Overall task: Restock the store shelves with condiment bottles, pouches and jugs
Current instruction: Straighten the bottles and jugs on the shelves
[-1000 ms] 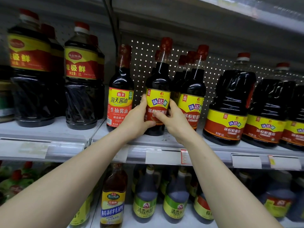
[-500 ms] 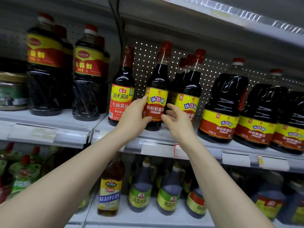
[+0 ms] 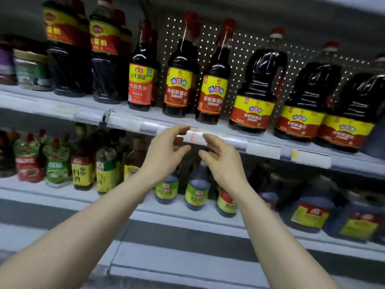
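Observation:
A dark soy sauce bottle (image 3: 178, 80) with a yellow and red label and a red cap stands upright on the upper shelf (image 3: 133, 119), beside a like bottle (image 3: 214, 88). My left hand (image 3: 166, 151) and my right hand (image 3: 220, 157) hover below that shelf's front edge, apart from the bottles. Both hands hold nothing, with fingers loosely spread and facing each other.
Large soy sauce jugs (image 3: 256, 94) fill the upper shelf's right side; tall bottles (image 3: 66, 51) and a jar (image 3: 31, 69) stand at left. The lower shelf (image 3: 187, 217) carries vinegar bottles (image 3: 196, 190) and green pouches (image 3: 56, 163). Price tags (image 3: 263, 150) line the shelf edge.
Both hands have let go of the soy sauce bottle and drawn back and down below the shelf edge. The bottle stays standing on the shelf. The view has tilted downward.

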Available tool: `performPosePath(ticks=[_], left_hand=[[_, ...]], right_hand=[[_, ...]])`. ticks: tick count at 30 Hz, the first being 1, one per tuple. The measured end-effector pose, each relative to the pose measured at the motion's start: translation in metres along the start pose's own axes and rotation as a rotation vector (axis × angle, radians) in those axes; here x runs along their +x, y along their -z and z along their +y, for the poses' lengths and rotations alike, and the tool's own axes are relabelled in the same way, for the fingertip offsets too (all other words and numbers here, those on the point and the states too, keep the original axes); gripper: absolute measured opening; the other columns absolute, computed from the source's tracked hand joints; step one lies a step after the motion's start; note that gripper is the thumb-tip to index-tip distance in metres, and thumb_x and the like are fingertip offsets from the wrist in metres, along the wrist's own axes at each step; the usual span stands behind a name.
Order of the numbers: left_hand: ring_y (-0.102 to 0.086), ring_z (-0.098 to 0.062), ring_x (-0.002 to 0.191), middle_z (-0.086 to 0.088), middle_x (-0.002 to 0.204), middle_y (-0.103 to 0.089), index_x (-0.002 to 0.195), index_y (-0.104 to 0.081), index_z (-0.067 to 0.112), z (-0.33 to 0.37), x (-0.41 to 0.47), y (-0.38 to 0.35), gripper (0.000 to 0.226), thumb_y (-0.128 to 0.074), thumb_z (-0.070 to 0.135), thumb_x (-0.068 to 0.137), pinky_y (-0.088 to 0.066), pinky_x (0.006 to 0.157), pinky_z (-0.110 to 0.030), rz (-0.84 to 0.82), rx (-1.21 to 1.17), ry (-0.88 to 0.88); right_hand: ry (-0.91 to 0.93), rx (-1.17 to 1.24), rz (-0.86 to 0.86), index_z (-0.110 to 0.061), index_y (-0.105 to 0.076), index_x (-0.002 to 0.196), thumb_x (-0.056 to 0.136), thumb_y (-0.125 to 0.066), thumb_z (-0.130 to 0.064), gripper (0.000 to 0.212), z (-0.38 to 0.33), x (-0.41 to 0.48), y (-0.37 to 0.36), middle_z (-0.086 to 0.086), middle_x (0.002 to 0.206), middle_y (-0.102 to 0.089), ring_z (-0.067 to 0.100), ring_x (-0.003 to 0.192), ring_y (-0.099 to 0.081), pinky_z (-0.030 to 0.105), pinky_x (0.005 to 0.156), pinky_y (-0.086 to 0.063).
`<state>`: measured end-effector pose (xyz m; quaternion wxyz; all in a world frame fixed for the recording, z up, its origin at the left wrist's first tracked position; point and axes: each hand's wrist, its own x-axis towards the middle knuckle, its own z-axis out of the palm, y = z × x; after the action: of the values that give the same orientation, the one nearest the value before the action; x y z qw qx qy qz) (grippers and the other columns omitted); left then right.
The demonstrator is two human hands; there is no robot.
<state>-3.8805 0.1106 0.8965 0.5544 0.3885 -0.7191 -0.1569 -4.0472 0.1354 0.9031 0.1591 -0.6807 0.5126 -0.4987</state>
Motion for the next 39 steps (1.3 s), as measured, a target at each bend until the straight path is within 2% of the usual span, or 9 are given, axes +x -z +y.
performPosePath(ticks=[3,5,10,15,20,26,30,33,39], left_hand=[[-0.064,-0.014,0.108,-0.001,0.125,-0.065,0.132,-0.06,0.018,-0.008,-0.038,-0.016,0.051,-0.072,0.006,0.084,-0.052,0.092,-0.025,-0.009,0.08,0.014],[-0.065,-0.012,0.107,-0.001,0.124,-0.065,0.132,-0.06,0.018,-0.016,-0.064,-0.024,0.051,-0.072,0.006,0.084,-0.052,0.091,-0.021,-0.032,0.089,0.078],[-0.064,-0.017,0.108,-0.002,0.123,-0.064,0.132,-0.058,0.012,-0.047,-0.145,-0.041,0.048,-0.07,0.004,0.087,-0.054,0.094,-0.038,-0.123,0.04,0.318],[-0.062,-0.012,0.109,0.001,0.122,-0.064,0.133,-0.058,0.017,-0.082,-0.216,-0.052,0.046,-0.069,0.007,0.089,-0.051,0.092,-0.019,-0.214,0.061,0.495],[-0.061,-0.008,0.109,0.005,0.124,-0.063,0.133,-0.058,0.022,-0.129,-0.286,-0.07,0.046,-0.067,0.007,0.09,-0.045,0.083,-0.004,-0.32,0.033,0.659],[-0.063,-0.012,0.107,0.001,0.124,-0.065,0.133,-0.059,0.018,-0.189,-0.37,-0.091,0.045,-0.068,0.007,0.091,-0.051,0.093,-0.024,-0.416,0.024,0.811],[-0.065,-0.013,0.108,0.001,0.125,-0.066,0.132,-0.059,0.017,-0.225,-0.424,-0.103,0.044,-0.068,0.007,0.09,-0.053,0.095,-0.029,-0.473,0.025,0.884],[-0.064,-0.011,0.104,0.008,0.121,-0.064,0.133,-0.058,0.017,-0.252,-0.459,-0.112,0.049,-0.07,0.005,0.088,-0.052,0.096,-0.027,-0.503,0.049,0.931],[-0.064,-0.01,0.106,0.005,0.123,-0.066,0.134,-0.058,0.02,-0.306,-0.537,-0.137,0.05,-0.07,0.006,0.087,-0.049,0.095,-0.02,-0.545,0.047,1.06]], right_hand=[[-0.039,0.001,-0.038,-0.019,-0.059,0.138,0.093,-0.067,-0.007,0.048,0.025,-0.034,0.003,0.0,0.136,-0.063,0.013,0.123,-0.061,0.031,0.095,-0.057],[-0.063,0.007,-0.064,-0.015,-0.06,0.137,0.092,-0.068,-0.004,0.047,0.04,-0.056,-0.001,0.002,0.135,-0.064,0.015,0.12,-0.062,0.038,0.102,-0.053],[-0.176,0.033,-0.178,-0.012,-0.059,0.137,0.092,-0.069,-0.006,0.046,0.084,-0.122,-0.029,-0.005,0.127,-0.063,0.015,0.117,-0.061,0.039,0.106,-0.05],[-0.312,0.022,-0.273,-0.014,-0.059,0.138,0.093,-0.069,-0.009,0.046,0.123,-0.177,-0.055,-0.001,0.139,-0.061,0.016,0.129,-0.056,0.038,0.109,-0.047],[-0.467,0.024,-0.301,-0.016,-0.061,0.135,0.094,-0.066,-0.005,0.043,0.167,-0.235,-0.086,-0.008,0.132,-0.062,0.008,0.117,-0.059,0.025,0.105,-0.047],[-0.666,-0.003,-0.386,-0.017,-0.059,0.138,0.096,-0.063,-0.005,0.044,0.226,-0.303,-0.135,-0.003,0.139,-0.06,0.008,0.115,-0.056,0.029,0.104,-0.047],[-0.764,-0.013,-0.426,-0.015,-0.059,0.138,0.095,-0.062,-0.002,0.045,0.262,-0.347,-0.166,-0.003,0.136,-0.061,0.01,0.117,-0.057,0.02,0.101,-0.045],[-0.832,-0.021,-0.437,-0.013,-0.058,0.139,0.094,-0.064,-0.002,0.046,0.29,-0.373,-0.185,-0.004,0.13,-0.062,0.006,0.11,-0.056,0.018,0.1,-0.044],[-0.932,-0.039,-0.476,-0.015,-0.056,0.142,0.094,-0.065,-0.001,0.051,0.353,-0.433,-0.224,0.0,0.14,-0.06,0.017,0.127,-0.057,0.033,0.109,-0.046]])
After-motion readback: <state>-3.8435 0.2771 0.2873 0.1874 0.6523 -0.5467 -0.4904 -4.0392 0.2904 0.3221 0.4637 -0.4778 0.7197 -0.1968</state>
